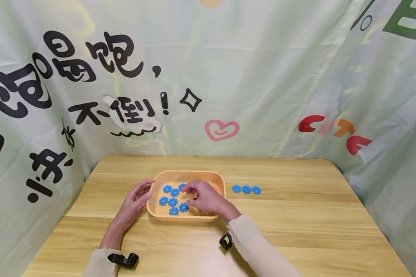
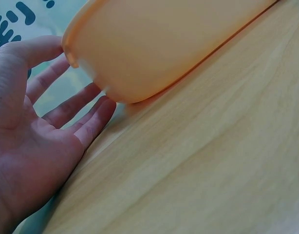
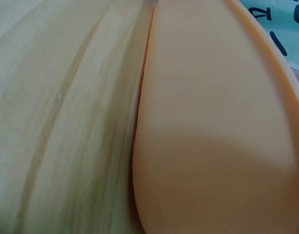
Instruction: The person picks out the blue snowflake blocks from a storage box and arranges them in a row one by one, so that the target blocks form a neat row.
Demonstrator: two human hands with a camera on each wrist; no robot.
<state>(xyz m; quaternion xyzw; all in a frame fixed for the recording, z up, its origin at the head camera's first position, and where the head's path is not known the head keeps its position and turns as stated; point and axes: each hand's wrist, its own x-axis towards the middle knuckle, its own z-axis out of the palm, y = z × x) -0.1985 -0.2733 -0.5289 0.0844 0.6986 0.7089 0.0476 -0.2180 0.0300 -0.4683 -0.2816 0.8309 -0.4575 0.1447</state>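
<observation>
An orange plastic bin (image 1: 186, 218) sits on the table with several blue snowflake-shaped discs (image 1: 173, 202) in its left half. My left hand (image 1: 135, 202) rests against the bin's left end; in the left wrist view its loosely extended fingers (image 2: 74, 105) touch the rim and outer wall. Inside the bin, my right hand (image 1: 205, 197) reaches down over the discs, thumb and fingers apart, fingertips near blue pieces. Some red or pink pieces (image 1: 215, 188) show partly behind that hand. The right wrist view shows mostly the bin's outer wall (image 3: 208, 112).
Right of the bin, three blue snowflake discs (image 1: 246, 189) lie in a row on the wooden table (image 1: 298, 215). A printed cloth (image 1: 256, 88) hangs behind and at both sides of the table.
</observation>
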